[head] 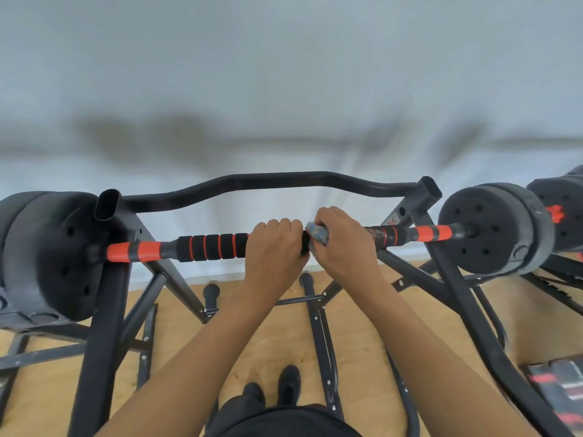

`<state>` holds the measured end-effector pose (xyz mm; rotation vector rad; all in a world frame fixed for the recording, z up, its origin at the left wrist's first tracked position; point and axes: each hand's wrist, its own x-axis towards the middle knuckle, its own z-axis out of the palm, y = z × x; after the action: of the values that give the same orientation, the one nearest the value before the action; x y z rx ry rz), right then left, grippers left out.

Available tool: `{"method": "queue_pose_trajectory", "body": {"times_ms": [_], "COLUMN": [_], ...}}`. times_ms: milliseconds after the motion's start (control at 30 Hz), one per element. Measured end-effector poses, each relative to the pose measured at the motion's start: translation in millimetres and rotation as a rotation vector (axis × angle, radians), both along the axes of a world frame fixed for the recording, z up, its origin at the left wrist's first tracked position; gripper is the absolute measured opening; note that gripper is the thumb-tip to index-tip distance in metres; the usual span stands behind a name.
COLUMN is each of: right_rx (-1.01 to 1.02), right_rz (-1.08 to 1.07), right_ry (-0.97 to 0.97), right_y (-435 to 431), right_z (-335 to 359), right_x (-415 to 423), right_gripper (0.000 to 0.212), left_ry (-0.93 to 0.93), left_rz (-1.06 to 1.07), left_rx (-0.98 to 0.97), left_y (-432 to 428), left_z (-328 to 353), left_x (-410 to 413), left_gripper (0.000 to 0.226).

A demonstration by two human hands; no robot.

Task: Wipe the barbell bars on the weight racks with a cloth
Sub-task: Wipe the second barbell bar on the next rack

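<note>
While on bar (208,247) — left hand (274,244), right hand (344,244), cloth (318,236).

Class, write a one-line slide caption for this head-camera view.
The left hand grips the racked barbell bar while the right hand wraps a blue cloth around it.

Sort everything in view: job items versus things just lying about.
Job: barbell bar, cloth wrapped round it, right hand holding the cloth, left hand gripping the bar, rack.
Lying about: red-and-black pack on the floor, weight plates on the bar ends.
</note>
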<state>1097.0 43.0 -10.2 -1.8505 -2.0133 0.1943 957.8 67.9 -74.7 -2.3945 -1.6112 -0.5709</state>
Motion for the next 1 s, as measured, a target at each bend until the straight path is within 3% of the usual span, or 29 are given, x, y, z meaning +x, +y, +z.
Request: {"method": "queue_pose_trajectory", "body": {"times_ms": [167,233,300,367,433,600,667,833,1000], "right_rx": [-0.058,-0.200,-0.067,-0.099,-0.078,-0.199,-0.200,-0.015,-0.002], "right_rz": [-0.146,0.050,0.221,0.080,-0.151,-0.022,0.005,-0.007,-0.038], "right_ry": [-0.099,-0.045,0.073,0.101,0.179,0.218,0.185,-0.013,-0.108], "right_y": [24.5,33.5,39.7,19.5,4.6,-17.0,-17.2,-12.1,12.9], "right_z": [7.6,11.0,6.8,24.0,37.0,29.7,23.5,3.8,-1.6], "right_x": [-10.8,2.9,22.3,31.3,31.3,29.9,27.4,8.2,-1.3], "right_gripper": [0.012,0.013,0.021,0.018,0.013,0.007,0.005,0.017,0.015], "left_ry": [0.015,0.021,0.064,0.108,0.149,0.114,0.119,0.165,0.162], "left_rz": [-0.029,-0.052,-0.056,-0.060,-0.081,-0.137,-0.087,-0.033,-0.036], "left_rx": [-0.014,-0.045,-0.074,-0.103,-0.189,-0.602,-0.695,-0.597,-0.411], "left_y": [-9.7,-17.0,-25.3,-28.0,-20.8,20.6,23.1,19.6,9.5], "left_z": [5.0,8.6,9.9,16.9,31.5,58.5,54.7,46.1,34.3], "left_x": [-0.6,-2.7,-5.8,-8.9,-13.3,-19.5,-15.8,-10.0,-9.5], "left_gripper": [0.032,0.029,0.035,0.037,0.031,0.043,0.036,0.026,0.028]}}
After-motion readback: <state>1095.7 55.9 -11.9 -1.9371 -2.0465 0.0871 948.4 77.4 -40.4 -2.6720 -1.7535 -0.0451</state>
